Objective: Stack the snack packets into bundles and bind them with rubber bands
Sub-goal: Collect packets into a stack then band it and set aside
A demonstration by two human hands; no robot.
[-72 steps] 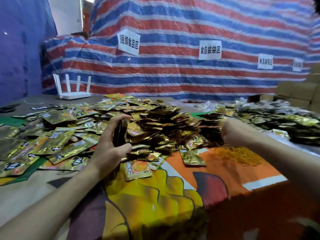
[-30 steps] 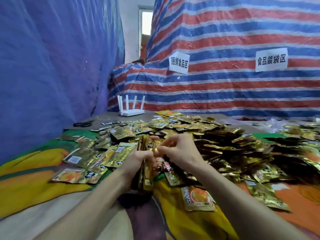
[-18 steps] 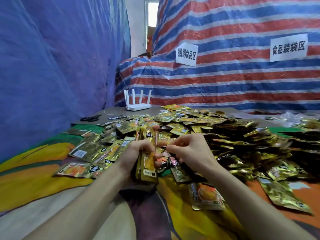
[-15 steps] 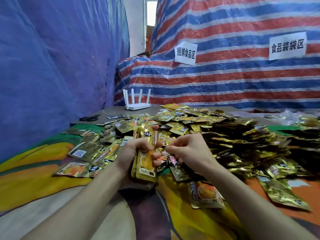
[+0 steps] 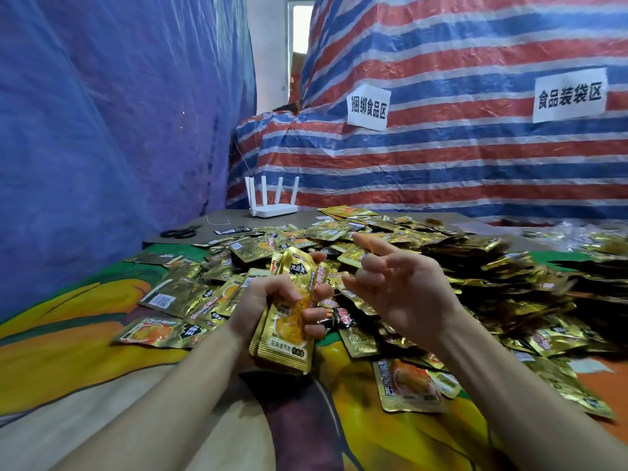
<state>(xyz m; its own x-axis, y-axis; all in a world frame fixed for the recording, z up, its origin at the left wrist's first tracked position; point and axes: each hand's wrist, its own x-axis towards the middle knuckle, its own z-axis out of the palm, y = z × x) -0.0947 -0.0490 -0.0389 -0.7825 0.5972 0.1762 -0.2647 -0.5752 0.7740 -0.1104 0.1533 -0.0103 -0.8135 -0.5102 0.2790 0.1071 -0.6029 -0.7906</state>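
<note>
Since half a second ago the right hand (image 5: 404, 290) has drawn away to the right of the bundle, and its fingers (image 5: 373, 244), which were curled close against the packets, now spread apart and half straighten, the forefinger lifted highest and blurred. Whether anything is looped on them cannot be told. Beside it, the left hand (image 5: 268, 300) grips the bundle of snack packets (image 5: 289, 334) round its middle, its fingertips (image 5: 314, 314) wrapped over the front. The gold packets stand upright and pressed together, their lower ends above the printed cloth (image 5: 68, 355). Whether a rubber band circles the bundle cannot be seen. Behind and to the right of both hands lies a large heap of loose packets (image 5: 482, 266), and one single packet (image 5: 407, 385) lies flat on the cloth under the right forearm. Farther back on the table stand a white router (image 5: 273, 209) and a pair of scissors (image 5: 178, 232). A striped tarpaulin (image 5: 441, 158) with two paper signs (image 5: 367, 103) hangs behind, with a blue sheet (image 5: 102, 130) at the left.
</note>
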